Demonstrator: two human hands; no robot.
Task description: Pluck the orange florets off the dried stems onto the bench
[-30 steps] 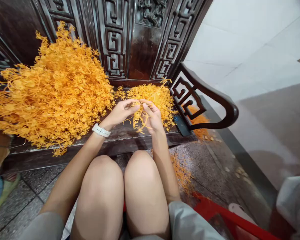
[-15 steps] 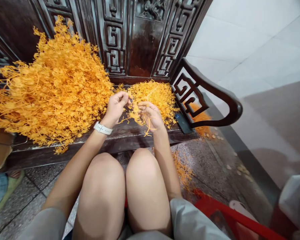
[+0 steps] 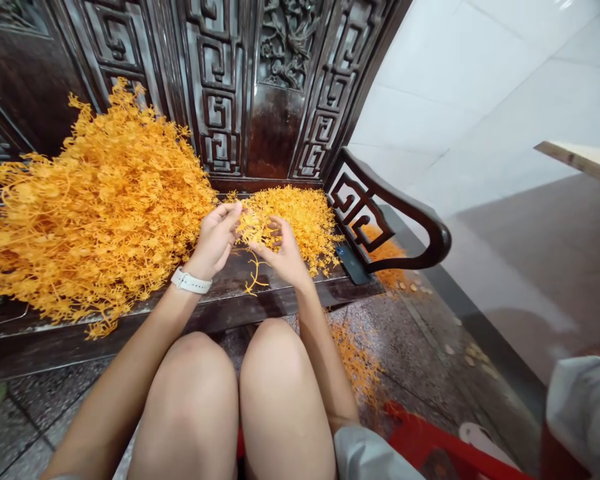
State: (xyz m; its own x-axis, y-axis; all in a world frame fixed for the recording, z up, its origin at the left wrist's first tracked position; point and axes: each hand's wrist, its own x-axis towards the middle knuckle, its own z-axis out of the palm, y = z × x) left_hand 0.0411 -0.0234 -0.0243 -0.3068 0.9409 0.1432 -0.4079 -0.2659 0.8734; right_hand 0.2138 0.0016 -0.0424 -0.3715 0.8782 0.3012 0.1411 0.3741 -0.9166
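Note:
My left hand, with a pale watch strap at its wrist, pinches an orange plastic sprig between thumb and fingertips. Facing it from the right is my right hand, its thumb and fingers apart beside the sprig; whether the thumb touches it I cannot tell. Below the hands a thin branching orange piece shows over the bench edge. Behind them lies a low heap of small orange pieces. A much larger pile of orange plastic sprigs rises at the left.
The dark carved wooden bench has a curved armrest at the right. A phone lies on the seat near it. Orange bits are scattered on the floor, close to a red plastic object. A board edge juts in at right.
My right hand has opened and its fingers have spread apart from the sprig. My left hand keeps its pinch. The view has tilted upward and shifted slightly right.

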